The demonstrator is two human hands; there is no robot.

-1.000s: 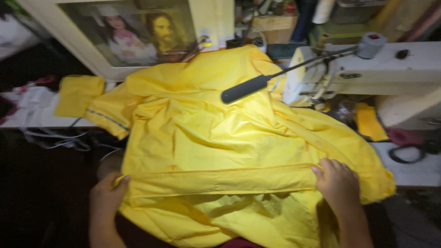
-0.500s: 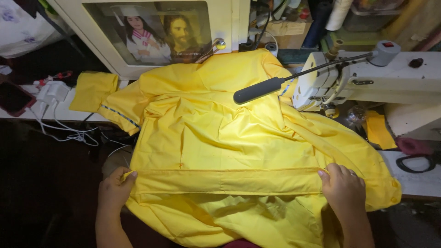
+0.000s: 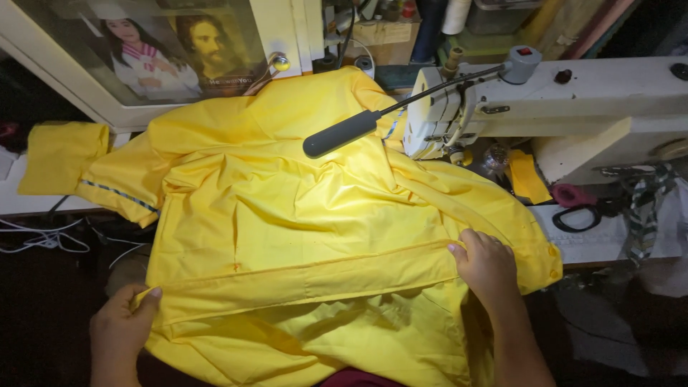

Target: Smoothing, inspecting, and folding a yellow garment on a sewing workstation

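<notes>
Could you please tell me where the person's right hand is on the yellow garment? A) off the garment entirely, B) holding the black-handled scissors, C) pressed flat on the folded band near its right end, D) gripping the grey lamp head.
C: the right hand lies flat on the yellow garment at the band's right end, while the left hand pinches the left edge.

My left hand [image 3: 122, 331] pinches the yellow garment [image 3: 301, 236] at its folded band's edge. My right hand [image 3: 487, 265] presses flat on the band, near the white sewing machine [image 3: 573, 93].
</notes>
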